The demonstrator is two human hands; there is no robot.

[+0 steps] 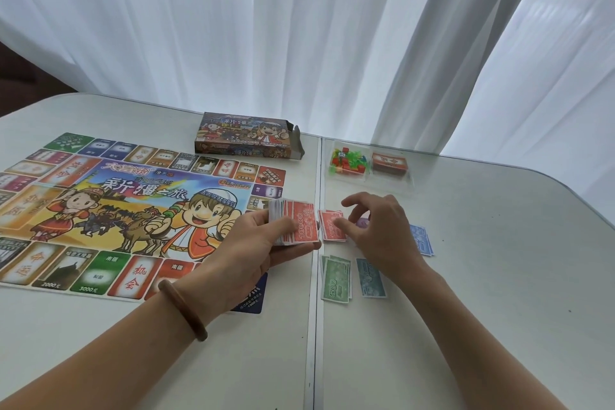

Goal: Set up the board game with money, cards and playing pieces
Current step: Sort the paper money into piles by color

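The fingers [284,226] of the left hand [259,243] are wrapped round a thick stack of paper play money [301,226] with a red 10000 note on top, held over the middle seam of the white bench [499,276]. The right hand [379,226] reaches across just beside it. Its fingers are bent, with the tips on a small pile of red notes [332,226] lying on the bench; I cannot tell whether they pinch a note or only touch it.

Sorting the money looks well under way. Besides the red pile, there is a purple pile [362,221] half hidden under the right hand, a pale blue pile [421,240] to its right, and a green 500 pile [336,276] and a teal pile [371,278] nearer the front edge. The held stack is thick, so much dealing is likely left.

The colourful printed game board [133,210] lies unfolded on the left half of the bench. The opened cardboard game box [249,136] sits toward the far edge. Right of it, a clear plastic tray [367,176] holds small coloured playing pieces [349,161] and a red card deck [389,163], neither yet set out.
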